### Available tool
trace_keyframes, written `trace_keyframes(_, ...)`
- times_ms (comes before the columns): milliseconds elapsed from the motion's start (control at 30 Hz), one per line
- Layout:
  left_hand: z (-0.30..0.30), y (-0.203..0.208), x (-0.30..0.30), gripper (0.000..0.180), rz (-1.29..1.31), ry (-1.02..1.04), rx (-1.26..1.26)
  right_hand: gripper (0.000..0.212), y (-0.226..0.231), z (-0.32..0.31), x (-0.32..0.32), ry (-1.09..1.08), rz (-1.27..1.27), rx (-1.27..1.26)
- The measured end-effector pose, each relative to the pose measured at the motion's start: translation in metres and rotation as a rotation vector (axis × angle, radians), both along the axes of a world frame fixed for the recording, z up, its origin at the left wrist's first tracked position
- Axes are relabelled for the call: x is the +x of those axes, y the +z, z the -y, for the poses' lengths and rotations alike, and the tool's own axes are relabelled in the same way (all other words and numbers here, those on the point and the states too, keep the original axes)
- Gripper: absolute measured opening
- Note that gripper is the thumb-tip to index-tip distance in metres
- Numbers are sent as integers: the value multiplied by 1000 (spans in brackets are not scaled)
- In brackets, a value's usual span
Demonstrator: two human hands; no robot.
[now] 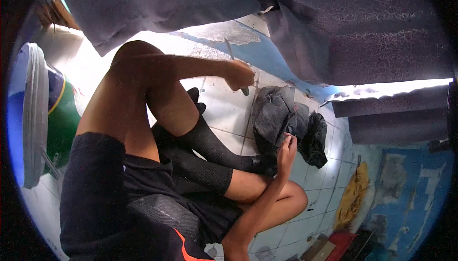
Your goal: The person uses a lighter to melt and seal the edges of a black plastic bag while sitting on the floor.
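Black bundle (pixel 271 117), open tiles (pixel 225 109) alongside

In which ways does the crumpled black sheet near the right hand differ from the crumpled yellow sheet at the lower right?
Place: the crumpled black sheet lies by the right hand, whose fingertips appear to touch it; the crumpled yellow sheet lies apart, near the blue-painted surface.
Shape: the black sheet forms a broad heap; the yellow sheet looks longer and narrower.
Both are wrinkled.
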State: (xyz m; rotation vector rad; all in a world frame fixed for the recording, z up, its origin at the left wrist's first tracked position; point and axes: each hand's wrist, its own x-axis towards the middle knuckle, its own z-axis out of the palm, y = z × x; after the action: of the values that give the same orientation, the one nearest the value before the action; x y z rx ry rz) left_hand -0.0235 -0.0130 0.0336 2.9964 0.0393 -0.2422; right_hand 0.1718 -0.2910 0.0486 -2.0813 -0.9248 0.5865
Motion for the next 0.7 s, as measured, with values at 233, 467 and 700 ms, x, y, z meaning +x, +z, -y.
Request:
trace_keyframes(233,38,3,17,15,121,-75,-81,27,-9,13,15,-12,17,37)
trace_keyframes(467,41,9,15,19,148,-37,-58,25,-11,15,4,24,-71,79)
trace_keyframes(700,14,1,10,20,23,30,-11,25,-12,6,3,18,-71,90)
